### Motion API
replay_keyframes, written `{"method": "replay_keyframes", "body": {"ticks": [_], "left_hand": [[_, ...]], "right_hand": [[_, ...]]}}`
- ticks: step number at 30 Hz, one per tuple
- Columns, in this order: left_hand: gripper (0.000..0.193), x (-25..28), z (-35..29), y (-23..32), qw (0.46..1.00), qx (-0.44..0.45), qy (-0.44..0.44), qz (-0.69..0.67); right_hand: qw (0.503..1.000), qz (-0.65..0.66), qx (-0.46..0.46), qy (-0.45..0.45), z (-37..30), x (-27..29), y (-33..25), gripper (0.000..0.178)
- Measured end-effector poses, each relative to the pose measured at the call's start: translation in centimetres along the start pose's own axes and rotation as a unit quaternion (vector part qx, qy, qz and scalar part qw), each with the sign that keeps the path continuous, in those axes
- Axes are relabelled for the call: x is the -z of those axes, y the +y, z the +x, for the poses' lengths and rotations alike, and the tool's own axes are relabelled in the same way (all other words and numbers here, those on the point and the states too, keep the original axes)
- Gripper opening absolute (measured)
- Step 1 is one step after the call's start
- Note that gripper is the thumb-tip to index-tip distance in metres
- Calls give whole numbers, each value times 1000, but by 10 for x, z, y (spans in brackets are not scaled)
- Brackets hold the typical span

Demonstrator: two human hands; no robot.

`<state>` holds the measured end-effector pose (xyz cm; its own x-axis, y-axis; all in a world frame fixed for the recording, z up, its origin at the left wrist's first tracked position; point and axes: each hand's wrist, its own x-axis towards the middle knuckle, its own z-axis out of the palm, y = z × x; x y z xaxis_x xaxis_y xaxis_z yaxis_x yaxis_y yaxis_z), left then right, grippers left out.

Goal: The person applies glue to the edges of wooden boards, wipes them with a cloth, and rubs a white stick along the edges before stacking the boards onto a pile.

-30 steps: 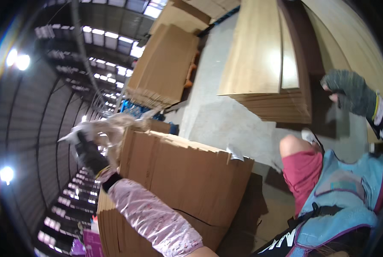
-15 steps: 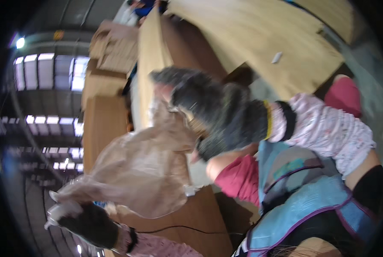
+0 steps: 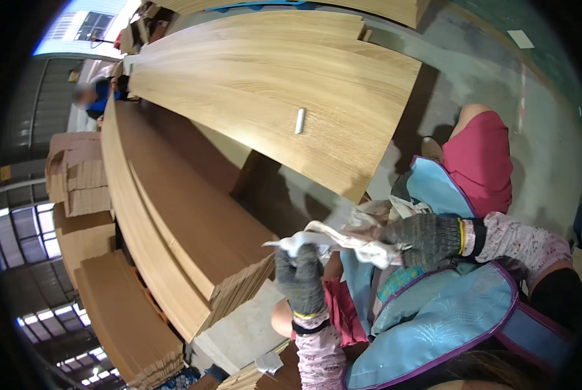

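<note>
Both my hands wear dark grey knitted gloves. A thin whitish cloth (image 3: 372, 251), bunched into a crumpled strip, stretches between them above my lap. My left hand (image 3: 301, 276) has its fingers closed on the cloth's left end, where a small tip sticks out past them. Farther right, my right hand (image 3: 431, 240) grips the other end, and some beige-grey folds of it gather beside the fingers. The right fingers are partly hidden by the folds. My blue apron (image 3: 440, 318) with purple edging lies just below the hands.
A stack of long wooden boards (image 3: 193, 279) runs away on the left. Ahead lies a wide light wood panel (image 3: 284, 71) bearing a small whitish cylinder (image 3: 299, 121). Cardboard-brown stacks (image 3: 125, 318) stand farther left. A person in blue (image 3: 99, 97) is at the boards' far end.
The cloth was spread wide over the left side; now it is gathered near my lap. Both hands have come closer together, moving rightward and toward me. The view has turned too.
</note>
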<state>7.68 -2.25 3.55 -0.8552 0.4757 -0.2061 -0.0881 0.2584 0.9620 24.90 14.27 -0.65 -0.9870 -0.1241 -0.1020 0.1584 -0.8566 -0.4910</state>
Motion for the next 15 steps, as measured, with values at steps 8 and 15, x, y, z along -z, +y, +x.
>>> {"method": "replay_keyframes", "body": {"ticks": [8, 15], "left_hand": [[22, -20, 30, -67, 976, -61, -52, 203], [25, -21, 9, -78, 979, -17, -75, 191]], "right_hand": [[762, -523, 14, 381, -15, 65, 4, 44], [566, -753, -117, 314, -6, 101, 11, 39]]}}
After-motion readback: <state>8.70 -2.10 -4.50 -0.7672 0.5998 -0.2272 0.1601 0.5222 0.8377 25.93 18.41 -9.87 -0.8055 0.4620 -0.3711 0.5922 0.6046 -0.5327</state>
